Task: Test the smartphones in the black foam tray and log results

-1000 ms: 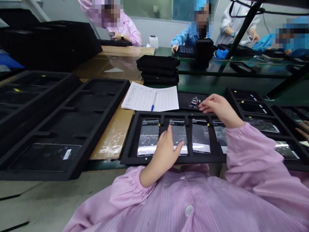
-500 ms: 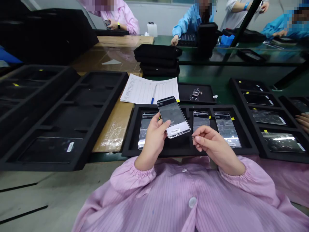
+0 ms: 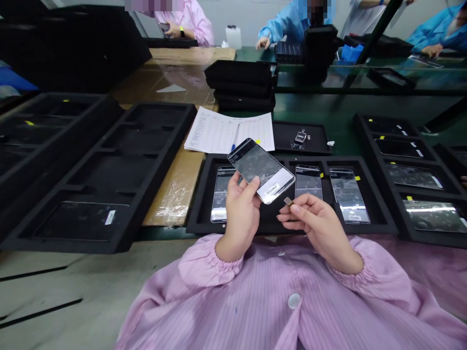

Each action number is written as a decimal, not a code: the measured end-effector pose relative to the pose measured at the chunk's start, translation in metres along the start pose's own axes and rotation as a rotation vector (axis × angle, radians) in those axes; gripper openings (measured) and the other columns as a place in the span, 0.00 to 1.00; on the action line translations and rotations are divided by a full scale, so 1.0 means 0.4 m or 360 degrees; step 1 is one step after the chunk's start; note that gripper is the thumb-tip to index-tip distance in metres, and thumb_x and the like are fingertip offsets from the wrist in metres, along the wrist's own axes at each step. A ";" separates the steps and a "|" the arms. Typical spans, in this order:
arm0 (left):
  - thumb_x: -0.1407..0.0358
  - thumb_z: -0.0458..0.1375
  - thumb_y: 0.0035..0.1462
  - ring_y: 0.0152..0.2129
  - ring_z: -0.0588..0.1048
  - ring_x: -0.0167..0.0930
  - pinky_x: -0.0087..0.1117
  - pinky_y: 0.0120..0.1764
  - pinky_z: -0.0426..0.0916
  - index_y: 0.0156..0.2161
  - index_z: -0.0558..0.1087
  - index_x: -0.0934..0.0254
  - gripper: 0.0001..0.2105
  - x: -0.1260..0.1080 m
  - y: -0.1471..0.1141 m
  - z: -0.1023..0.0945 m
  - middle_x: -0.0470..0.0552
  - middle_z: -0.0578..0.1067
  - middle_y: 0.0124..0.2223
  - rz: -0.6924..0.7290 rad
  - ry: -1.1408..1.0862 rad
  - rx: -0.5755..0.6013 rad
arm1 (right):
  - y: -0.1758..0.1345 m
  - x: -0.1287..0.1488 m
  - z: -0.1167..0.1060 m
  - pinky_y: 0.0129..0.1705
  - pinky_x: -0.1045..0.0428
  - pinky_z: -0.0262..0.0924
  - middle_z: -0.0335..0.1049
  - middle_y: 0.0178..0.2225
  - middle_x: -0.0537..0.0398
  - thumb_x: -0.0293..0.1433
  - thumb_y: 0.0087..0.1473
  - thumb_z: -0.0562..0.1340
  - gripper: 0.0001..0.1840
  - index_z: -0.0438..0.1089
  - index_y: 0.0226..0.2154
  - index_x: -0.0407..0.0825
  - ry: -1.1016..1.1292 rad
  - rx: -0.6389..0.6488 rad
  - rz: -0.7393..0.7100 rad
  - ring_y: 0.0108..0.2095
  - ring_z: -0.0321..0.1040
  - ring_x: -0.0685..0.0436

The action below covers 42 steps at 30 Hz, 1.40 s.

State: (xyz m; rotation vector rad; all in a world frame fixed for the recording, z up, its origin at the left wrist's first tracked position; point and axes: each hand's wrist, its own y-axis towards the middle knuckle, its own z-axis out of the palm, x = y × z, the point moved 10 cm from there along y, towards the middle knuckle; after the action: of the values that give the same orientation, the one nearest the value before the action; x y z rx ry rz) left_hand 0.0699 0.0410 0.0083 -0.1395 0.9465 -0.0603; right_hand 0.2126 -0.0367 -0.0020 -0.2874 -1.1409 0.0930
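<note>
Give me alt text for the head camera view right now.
A left hand holds a tilted phone above a black tray with three other phones; the right hand pinches a small flat piece. Printed sheets lie beyond.

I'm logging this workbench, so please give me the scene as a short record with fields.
Left hand: holding a tilted smartphone
Right hand: pinching a small flat piece near the smartphone, type unclear
Beneath hands: black foam tray bearing three other smartphones
Beyond tray: printed sheet, blue-ended pen on it
Right side: another foam tray bearing four smartphones
</note>
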 end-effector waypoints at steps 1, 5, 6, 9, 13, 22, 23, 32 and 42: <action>0.67 0.67 0.51 0.49 0.78 0.37 0.39 0.50 0.72 0.53 0.67 0.62 0.24 0.001 -0.002 0.002 0.54 0.80 0.47 0.0011 -0.0006 -0.0002 | -0.001 -0.001 0.008 0.34 0.51 0.77 0.81 0.33 0.55 0.42 0.47 0.75 0.16 0.71 0.28 0.51 0.0013 0.0031 0.0011 0.34 0.80 0.44; 0.67 0.66 0.53 0.48 0.78 0.36 0.37 0.49 0.72 0.55 0.65 0.62 0.25 0.003 -0.011 0.007 0.54 0.79 0.48 0.0060 0.0007 -0.0021 | 0.000 -0.006 0.029 0.38 0.50 0.77 0.82 0.35 0.55 0.42 0.48 0.74 0.17 0.68 0.27 0.51 0.0057 0.0098 0.0036 0.36 0.81 0.44; 0.66 0.66 0.53 0.49 0.78 0.36 0.37 0.49 0.72 0.55 0.65 0.61 0.25 0.003 -0.014 0.008 0.54 0.79 0.49 0.0072 0.0028 -0.0024 | 0.001 -0.009 0.031 0.39 0.49 0.77 0.82 0.35 0.54 0.42 0.48 0.74 0.17 0.68 0.27 0.51 0.0051 0.0100 0.0048 0.36 0.81 0.44; 0.64 0.65 0.56 0.49 0.77 0.34 0.35 0.51 0.72 0.57 0.63 0.59 0.26 -0.001 -0.023 0.011 0.54 0.78 0.52 0.0133 0.0084 -0.0027 | 0.006 -0.025 0.029 0.40 0.47 0.77 0.82 0.35 0.54 0.43 0.48 0.74 0.18 0.68 0.27 0.51 0.0046 0.0088 0.0093 0.36 0.81 0.43; 0.62 0.65 0.58 0.53 0.75 0.34 0.34 0.54 0.70 0.59 0.62 0.56 0.26 -0.017 -0.038 0.023 0.54 0.75 0.57 0.0283 0.0146 0.0004 | 0.011 -0.043 0.019 0.37 0.49 0.76 0.81 0.34 0.54 0.43 0.46 0.74 0.20 0.67 0.27 0.51 0.0089 0.0005 0.0116 0.34 0.80 0.43; 0.57 0.62 0.62 0.55 0.74 0.35 0.34 0.56 0.69 0.58 0.63 0.55 0.22 -0.054 -0.075 0.045 0.55 0.72 0.58 0.0654 0.0369 0.0069 | 0.022 -0.039 0.002 0.32 0.51 0.75 0.80 0.31 0.55 0.46 0.45 0.74 0.22 0.65 0.27 0.51 0.0052 -0.0106 0.0016 0.33 0.80 0.43; 0.57 0.63 0.61 0.53 0.75 0.34 0.34 0.55 0.69 0.55 0.64 0.56 0.20 -0.053 -0.075 0.045 0.54 0.73 0.56 0.0636 0.0346 0.0079 | 0.025 -0.037 0.004 0.31 0.51 0.75 0.80 0.31 0.55 0.46 0.46 0.74 0.21 0.66 0.27 0.51 0.0018 -0.0066 -0.0008 0.33 0.79 0.44; 0.59 0.67 0.55 0.39 0.79 0.31 0.33 0.43 0.74 0.45 0.67 0.59 0.17 0.014 -0.025 0.030 0.49 0.78 0.44 0.0067 0.0036 0.0156 | 0.075 0.021 0.014 0.21 0.55 0.64 0.74 0.26 0.57 0.47 0.51 0.70 0.18 0.68 0.31 0.51 -0.0683 0.0242 -0.0205 0.27 0.76 0.45; 0.65 0.63 0.50 0.46 0.79 0.44 0.50 0.52 0.72 0.55 0.71 0.62 0.24 0.048 0.067 -0.026 0.58 0.79 0.51 -0.0061 0.1084 0.0599 | 0.497 0.370 -0.228 0.57 0.43 0.64 0.74 0.51 0.38 0.25 0.64 0.59 0.11 0.75 0.45 0.41 -0.2551 -0.0510 -0.0406 0.53 0.71 0.38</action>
State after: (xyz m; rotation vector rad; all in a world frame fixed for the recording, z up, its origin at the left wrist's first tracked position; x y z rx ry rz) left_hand 0.0723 0.0642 -0.0170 0.2286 1.5916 -0.3346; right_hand 0.3715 0.1700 0.0392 -0.3354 -2.7881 -0.1273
